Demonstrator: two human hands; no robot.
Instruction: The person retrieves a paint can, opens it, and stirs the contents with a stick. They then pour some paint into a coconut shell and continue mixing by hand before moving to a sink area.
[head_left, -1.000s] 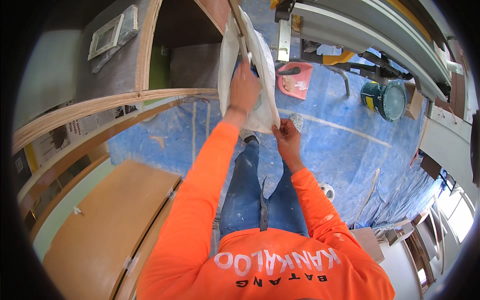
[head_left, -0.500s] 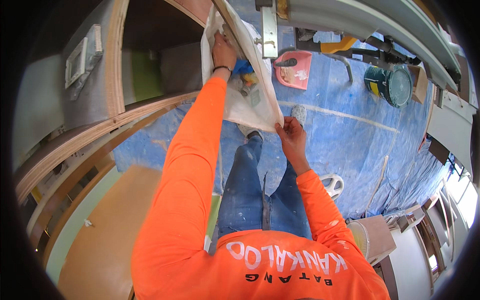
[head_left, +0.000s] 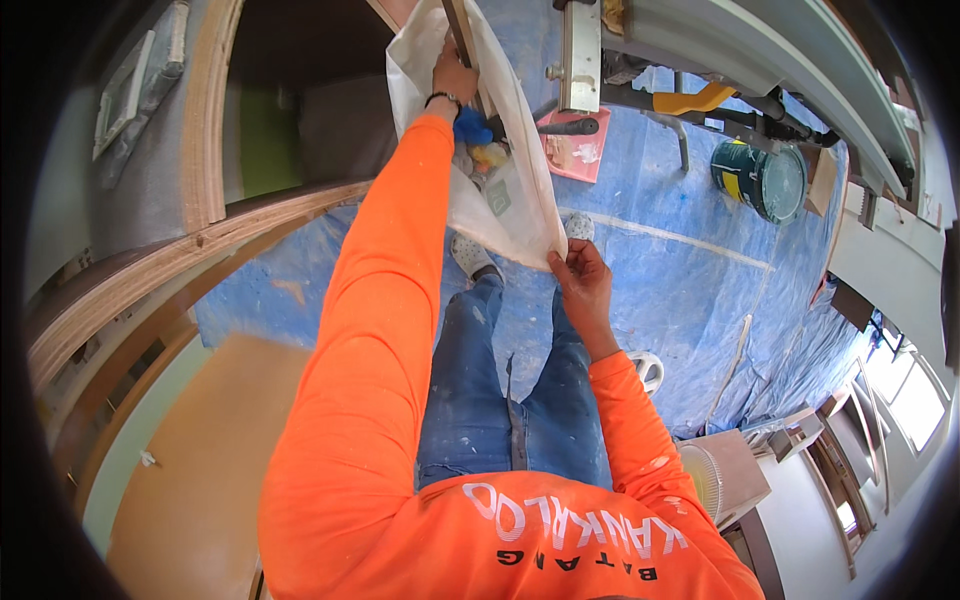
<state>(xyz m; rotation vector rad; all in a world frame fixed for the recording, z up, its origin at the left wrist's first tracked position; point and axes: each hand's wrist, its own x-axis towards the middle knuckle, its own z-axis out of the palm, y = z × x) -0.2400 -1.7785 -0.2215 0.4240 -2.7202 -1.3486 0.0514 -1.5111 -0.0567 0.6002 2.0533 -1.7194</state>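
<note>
A white sack (head_left: pixel 520 190) hangs with its mouth spread, a blue crumpled piece (head_left: pixel 472 127) and other mixed rubbish showing inside. My left hand (head_left: pixel 455 78) reaches into the mouth, closed against a long wooden strip (head_left: pixel 461 32) that slants down into the sack; its fingertips are partly hidden behind the strip. At the near right corner, my right hand (head_left: pixel 583 283) pinches the sack's rim between thumb and fingers, holding that edge out toward me.
Beyond the sack lies a pink dustpan (head_left: pixel 575 158) on the blue sheeting (head_left: pixel 680 270). A dark green bucket (head_left: pixel 765 180) stands farther right. Plywood-edged cabinetry (head_left: pixel 210 120) borders the left, with a tan board (head_left: pixel 200 460) nearer me. A metal-framed structure (head_left: pixel 581 60) projects at the far right.
My left hand has moved slightly farther away and right, up against the wooden strip. My right hand keeps its pinch on the sack's rim. The whole view has shifted a little.
</note>
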